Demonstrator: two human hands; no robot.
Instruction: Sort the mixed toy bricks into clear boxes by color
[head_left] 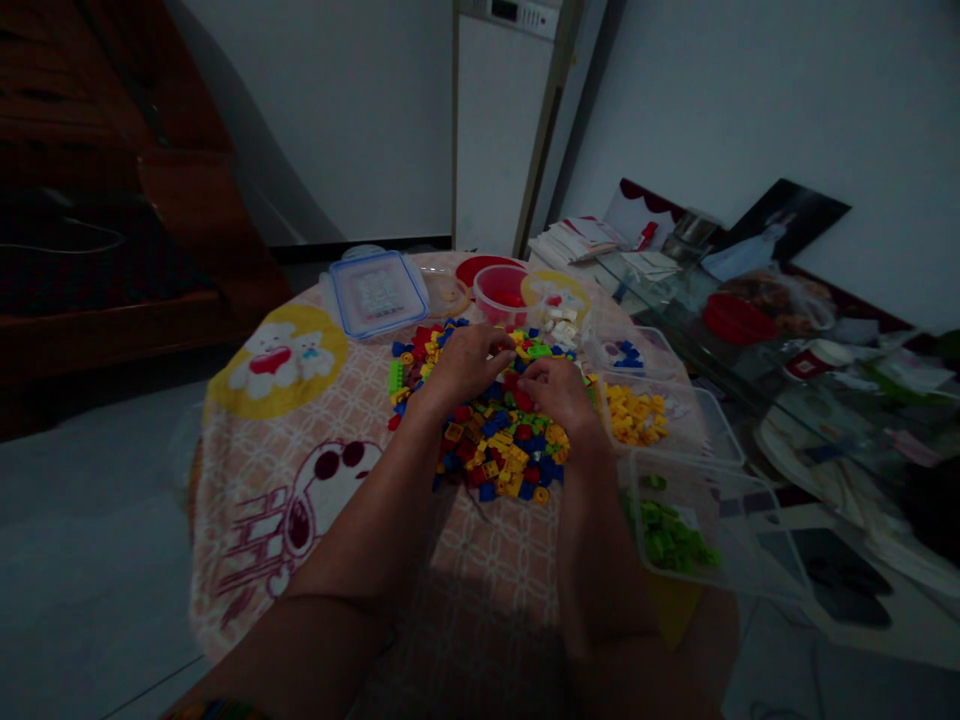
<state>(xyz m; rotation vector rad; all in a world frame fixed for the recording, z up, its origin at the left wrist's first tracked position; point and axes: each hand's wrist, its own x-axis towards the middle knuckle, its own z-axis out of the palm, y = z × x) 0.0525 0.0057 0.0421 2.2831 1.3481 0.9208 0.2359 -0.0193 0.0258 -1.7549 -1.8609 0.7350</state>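
A mixed pile of toy building bricks (pixel 495 450) in red, yellow, blue and green lies on the patterned tablecloth. My left hand (pixel 471 362) is over the back of the pile, its fingers curled and the tips near the thumb; whatever they hold is too small to make out. To its right, my right hand (pixel 561 392) has its fingers bent together at a red brick (pixel 523 398), seemingly pinching it. Clear boxes stand beside my right arm, one with yellow bricks (pixel 636 415), another with green bricks (pixel 675 540), and a farther one with blue bricks (pixel 628 354).
Behind the pile are a blue-rimmed clear lid (pixel 379 293), a pink-tinted round tub (pixel 501 290) and some white pieces (pixel 564 328). A cluttered glass table (pixel 795 400) adjoins on the right, with a red bowl (pixel 739 318). A wooden bench (pixel 187 220) stands left.
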